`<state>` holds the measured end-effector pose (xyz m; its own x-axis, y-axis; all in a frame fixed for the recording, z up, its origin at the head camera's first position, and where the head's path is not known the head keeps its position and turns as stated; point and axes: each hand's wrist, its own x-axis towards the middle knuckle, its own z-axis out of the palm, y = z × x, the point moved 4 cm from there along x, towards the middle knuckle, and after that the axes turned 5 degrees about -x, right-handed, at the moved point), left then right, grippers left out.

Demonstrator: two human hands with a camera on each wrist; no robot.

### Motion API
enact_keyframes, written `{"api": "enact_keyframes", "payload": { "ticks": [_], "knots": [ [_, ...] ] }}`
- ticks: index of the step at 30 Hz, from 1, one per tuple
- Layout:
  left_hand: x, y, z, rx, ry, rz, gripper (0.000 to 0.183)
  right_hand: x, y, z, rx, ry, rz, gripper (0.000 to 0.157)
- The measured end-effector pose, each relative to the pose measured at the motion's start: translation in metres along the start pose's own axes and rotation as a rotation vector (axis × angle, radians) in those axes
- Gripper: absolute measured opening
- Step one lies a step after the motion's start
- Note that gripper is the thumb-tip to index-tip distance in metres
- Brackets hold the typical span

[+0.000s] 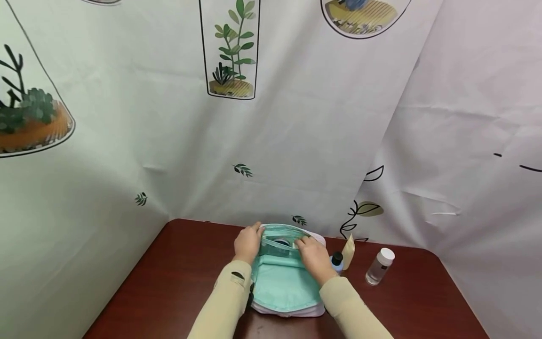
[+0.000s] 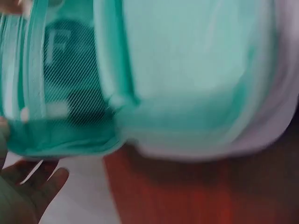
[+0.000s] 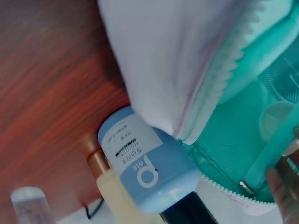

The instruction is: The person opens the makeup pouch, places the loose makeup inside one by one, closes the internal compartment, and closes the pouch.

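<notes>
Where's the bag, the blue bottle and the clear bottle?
Bag (image 1: 286, 283): head view, on its green lining.
Blue bottle (image 3: 150, 161): right wrist view, on its body.
Clear bottle (image 1: 376, 271): head view, on its see-through side.

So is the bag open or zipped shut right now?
Open: the bag's zipper is undone, its two sides spread apart, and the green lining shows in all three views.

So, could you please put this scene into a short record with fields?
Bag: open; teal inside, lilac outside
Left hand: holds the bag's edge
Right hand: at the mesh pocket; grip unclear
Behind mesh: dark round item marked F
Right of bag: blue bottle, cream container
Further right: white-capped clear bottle
Table: dark reddish-brown
</notes>
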<state>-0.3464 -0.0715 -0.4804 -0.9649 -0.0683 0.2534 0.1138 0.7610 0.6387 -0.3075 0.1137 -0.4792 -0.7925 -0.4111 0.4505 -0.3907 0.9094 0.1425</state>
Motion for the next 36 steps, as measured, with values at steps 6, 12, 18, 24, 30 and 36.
{"api": "enact_keyframes", "payload": {
  "ticks": [6,12,18,24,30,36],
  "knots": [
    [0.008,-0.003,-0.006,-0.02,-0.058,0.015,0.035,-0.006,0.0,0.007,-0.176,-0.132,0.016,0.008],
    [0.005,-0.001,-0.008,-0.108,-0.046,-0.023,0.035,-0.011,-0.001,0.013,-0.192,-0.24,0.113,0.012],
    [-0.001,-0.002,-0.005,-0.139,-0.052,-0.037,0.034,-0.014,-0.006,0.014,-0.22,-0.295,0.139,0.018],
    [-0.002,-0.003,-0.001,-0.104,-0.081,-0.071,0.038,-0.015,-0.007,0.006,-0.177,-0.289,0.117,0.023],
    [-0.006,-0.001,0.001,-0.08,-0.102,-0.093,0.04,-0.01,0.005,-0.02,0.007,-0.163,0.081,0.019],
    [-0.01,-0.002,0.0,-0.085,-0.13,-0.102,0.042,-0.01,0.043,-0.051,0.154,0.079,0.194,0.016]
  ]
}}
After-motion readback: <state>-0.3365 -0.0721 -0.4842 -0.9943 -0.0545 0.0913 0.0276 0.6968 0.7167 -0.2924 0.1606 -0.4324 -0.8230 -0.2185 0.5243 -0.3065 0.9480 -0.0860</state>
